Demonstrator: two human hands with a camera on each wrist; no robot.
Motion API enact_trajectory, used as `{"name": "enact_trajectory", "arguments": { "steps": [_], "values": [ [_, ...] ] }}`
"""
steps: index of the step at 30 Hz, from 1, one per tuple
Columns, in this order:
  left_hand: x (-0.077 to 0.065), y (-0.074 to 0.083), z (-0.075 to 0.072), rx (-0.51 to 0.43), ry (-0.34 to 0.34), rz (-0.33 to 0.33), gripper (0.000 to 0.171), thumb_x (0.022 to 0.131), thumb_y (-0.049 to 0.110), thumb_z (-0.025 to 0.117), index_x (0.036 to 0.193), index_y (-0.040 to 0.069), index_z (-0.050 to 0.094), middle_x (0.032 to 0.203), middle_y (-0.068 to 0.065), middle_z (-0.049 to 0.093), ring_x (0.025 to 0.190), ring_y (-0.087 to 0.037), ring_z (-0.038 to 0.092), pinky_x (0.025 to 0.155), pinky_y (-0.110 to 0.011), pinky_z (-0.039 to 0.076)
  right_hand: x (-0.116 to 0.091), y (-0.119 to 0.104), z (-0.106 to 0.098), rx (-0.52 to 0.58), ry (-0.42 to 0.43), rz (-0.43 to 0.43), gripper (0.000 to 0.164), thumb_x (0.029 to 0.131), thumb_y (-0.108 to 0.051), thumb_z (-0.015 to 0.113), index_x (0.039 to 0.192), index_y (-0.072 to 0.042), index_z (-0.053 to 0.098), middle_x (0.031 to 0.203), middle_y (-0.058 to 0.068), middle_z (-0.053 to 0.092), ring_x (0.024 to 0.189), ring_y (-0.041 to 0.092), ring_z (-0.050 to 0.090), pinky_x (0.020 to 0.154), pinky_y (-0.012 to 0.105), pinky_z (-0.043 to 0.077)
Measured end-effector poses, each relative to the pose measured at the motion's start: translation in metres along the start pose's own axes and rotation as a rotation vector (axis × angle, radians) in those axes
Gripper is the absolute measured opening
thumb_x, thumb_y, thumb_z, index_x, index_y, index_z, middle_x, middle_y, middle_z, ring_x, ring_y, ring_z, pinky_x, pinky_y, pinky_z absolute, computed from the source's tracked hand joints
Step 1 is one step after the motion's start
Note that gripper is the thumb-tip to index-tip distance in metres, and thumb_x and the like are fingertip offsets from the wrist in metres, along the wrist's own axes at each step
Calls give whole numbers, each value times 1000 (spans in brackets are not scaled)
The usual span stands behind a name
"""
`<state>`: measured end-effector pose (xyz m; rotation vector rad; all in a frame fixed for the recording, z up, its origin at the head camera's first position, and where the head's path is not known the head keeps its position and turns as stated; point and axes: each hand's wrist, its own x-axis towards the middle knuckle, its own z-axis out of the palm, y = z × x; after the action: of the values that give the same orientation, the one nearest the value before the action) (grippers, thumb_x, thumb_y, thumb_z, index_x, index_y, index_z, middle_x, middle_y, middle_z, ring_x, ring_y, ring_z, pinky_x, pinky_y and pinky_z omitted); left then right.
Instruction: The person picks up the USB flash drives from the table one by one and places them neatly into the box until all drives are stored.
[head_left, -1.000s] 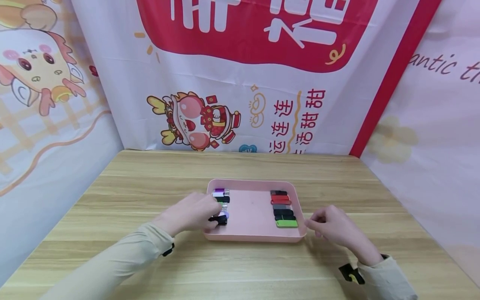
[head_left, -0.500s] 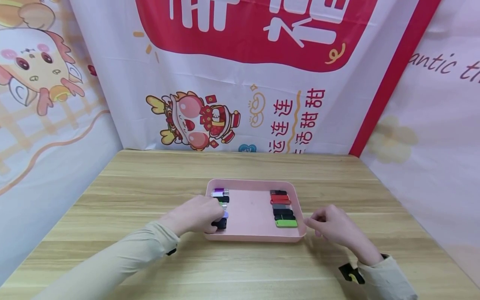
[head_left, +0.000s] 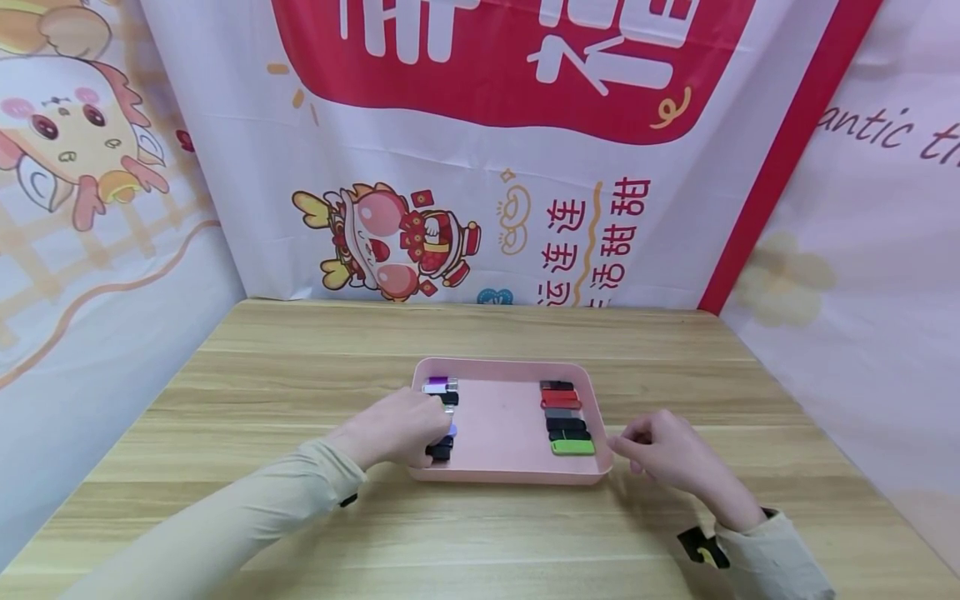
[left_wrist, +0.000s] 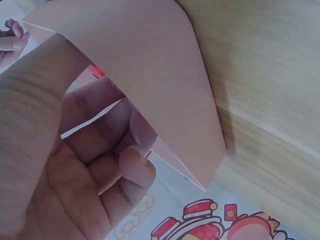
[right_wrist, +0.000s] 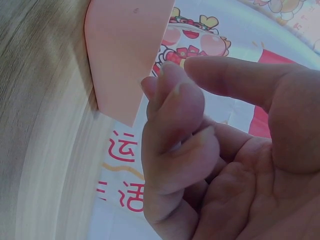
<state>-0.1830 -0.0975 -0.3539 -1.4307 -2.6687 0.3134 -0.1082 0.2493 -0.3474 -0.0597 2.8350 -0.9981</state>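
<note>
My left hand (head_left: 401, 427) reaches over the left wall of a pink tray (head_left: 510, 477). Its curled fingers are at the front end of a row of USB flash drives, beside a black USB flash drive (head_left: 439, 453). The tray wall (left_wrist: 165, 95) hides the fingertips in the left wrist view, so whether they pinch the drive cannot be told. A purple-and-white flash drive (head_left: 440, 385) lies at the back of that row. My right hand (head_left: 667, 450) is just outside the tray's right wall, fingers loosely curled and holding nothing; contact with the wall is unclear.
Along the tray's right side lies a second row: a red flash drive (head_left: 560, 399), several dark ones and a green flash drive (head_left: 573, 447) in front. The tray stands on a wooden table (head_left: 480, 533). A printed cloth (head_left: 480, 150) hangs behind the table's back edge.
The black flash drive, earlier tilted in my left fingers, has gone lower to the front of the left row. My left hand has shifted slightly right. My right hand has not moved.
</note>
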Motion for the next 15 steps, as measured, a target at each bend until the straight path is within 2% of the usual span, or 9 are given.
{"name": "enact_trajectory", "arguments": {
  "steps": [7,12,15],
  "values": [
    [0,1,-1,53,28,12,35,67,25,83,60,18,50,58,5,49,52,-9,42,47,-31,44,0,1,-1,8,-2,-11,21,93,-25,69,81,-8,70,61,5,58,52,18,52,49,31,42],
    [-2,-2,-2,-39,27,-12,39,71,18,80,55,20,44,54,8,41,51,-8,38,45,-28,36,0,1,-1,1,5,-15,21,93,-26,69,82,-7,71,61,5,58,52,18,52,49,31,41],
    [-6,-5,-2,-98,71,-39,38,78,16,75,56,20,44,53,10,37,50,-6,36,44,-27,32,1,2,-2,-6,7,-20,22,93,-26,69,83,-7,71,61,5,58,52,18,52,50,30,41]
  ]
}}
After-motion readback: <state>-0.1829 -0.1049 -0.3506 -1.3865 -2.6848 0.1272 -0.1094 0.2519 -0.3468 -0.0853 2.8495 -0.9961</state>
